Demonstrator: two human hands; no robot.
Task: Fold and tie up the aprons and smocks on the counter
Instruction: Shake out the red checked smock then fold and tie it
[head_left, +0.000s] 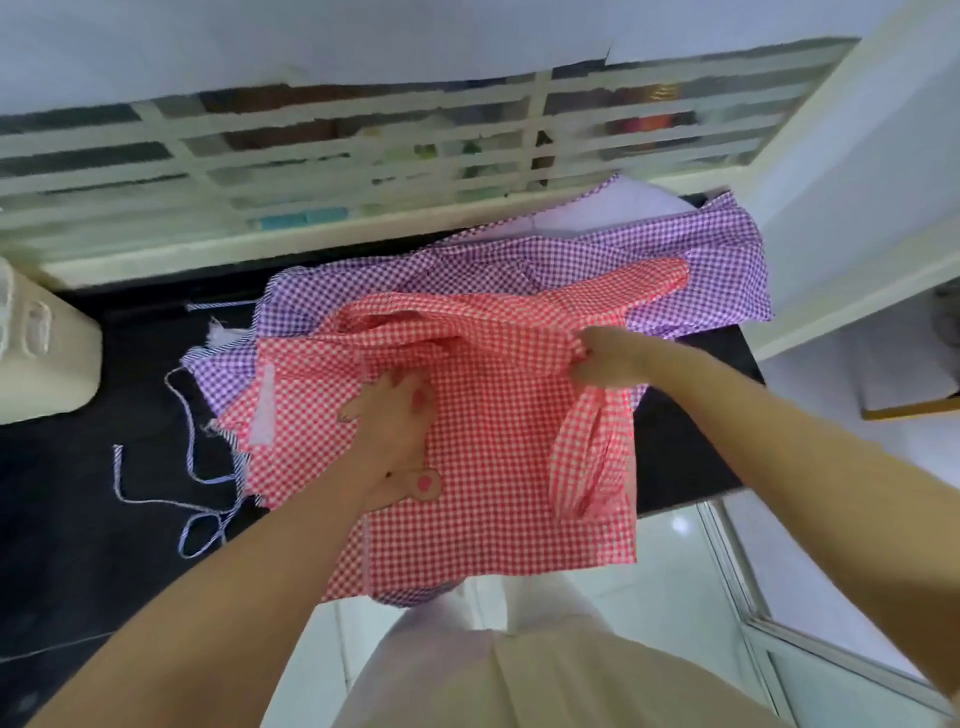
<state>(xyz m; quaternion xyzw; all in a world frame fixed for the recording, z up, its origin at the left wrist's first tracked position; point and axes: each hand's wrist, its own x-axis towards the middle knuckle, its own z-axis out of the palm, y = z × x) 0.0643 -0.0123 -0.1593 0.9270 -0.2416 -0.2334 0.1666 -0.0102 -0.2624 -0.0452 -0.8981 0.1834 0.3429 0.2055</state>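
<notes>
A red-and-white checked smock (498, 467) lies spread on the black counter (78, 493), its lower edge hanging over the front. Under it lies a purple-and-white checked smock (519, 265), reaching to the back right. My left hand (395, 415) rests flat on the middle of the red smock, fingers straight. My right hand (608, 364) grips a bunched fold of the red smock at its right side, and a sleeve-like loop (582, 462) hangs down from it. A blue-striped tie string (150, 499) trails over the counter to the left.
A cream appliance (41, 353) stands at the left on the counter. Behind the counter runs a barred window frame (363, 171). A white wall or cabinet (857, 208) borders the right. White floor tiles (675, 561) show below the counter's front edge.
</notes>
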